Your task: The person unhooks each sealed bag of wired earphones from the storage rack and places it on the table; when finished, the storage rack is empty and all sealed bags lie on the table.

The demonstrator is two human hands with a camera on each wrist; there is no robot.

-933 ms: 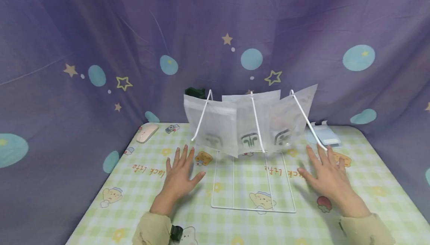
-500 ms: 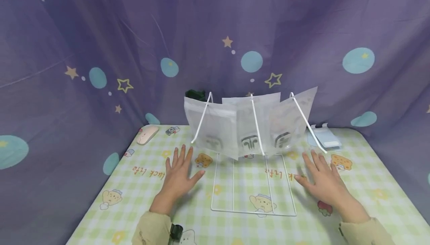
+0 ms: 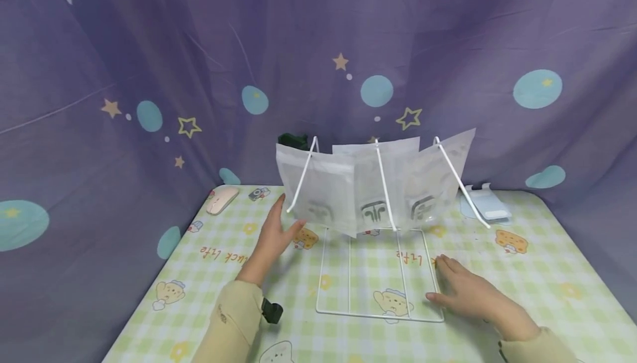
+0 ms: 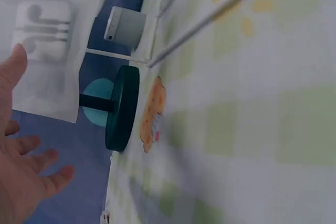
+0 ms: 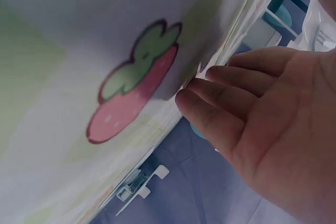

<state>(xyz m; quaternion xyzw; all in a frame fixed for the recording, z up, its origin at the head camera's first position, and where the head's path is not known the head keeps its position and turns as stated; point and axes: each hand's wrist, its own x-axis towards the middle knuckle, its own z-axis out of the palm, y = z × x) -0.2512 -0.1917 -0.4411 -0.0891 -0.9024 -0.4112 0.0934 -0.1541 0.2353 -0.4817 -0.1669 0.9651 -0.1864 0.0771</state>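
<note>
On a white wire rack (image 3: 380, 315) hang three translucent zip bags: a left bag (image 3: 316, 180), a middle bag (image 3: 365, 180) and a right bag (image 3: 430, 183). White earphones (image 4: 44, 30) show through one of them in the left wrist view. My left hand (image 3: 275, 236) is raised beside the left bag, its fingers spread and holding nothing; whether the thumb touches the bag I cannot tell. Low over the cloth by the rack's right front corner is my right hand (image 3: 470, 292), palm inward, fingers extended and without an object.
Behind the rack stands a dark green stand with a round base (image 4: 123, 108), and a small white block (image 4: 126, 27) near it. A pale pink mouse (image 3: 222, 200) lies at the back left, a light blue plastic holder (image 3: 487, 205) at the back right. Curtains surround the checked tablecloth (image 3: 358, 343).
My left hand has moved forward toward the left bag and turned its palm inward. My right hand has come back and left, closer to the rack, with its fingers drawn together.
</note>
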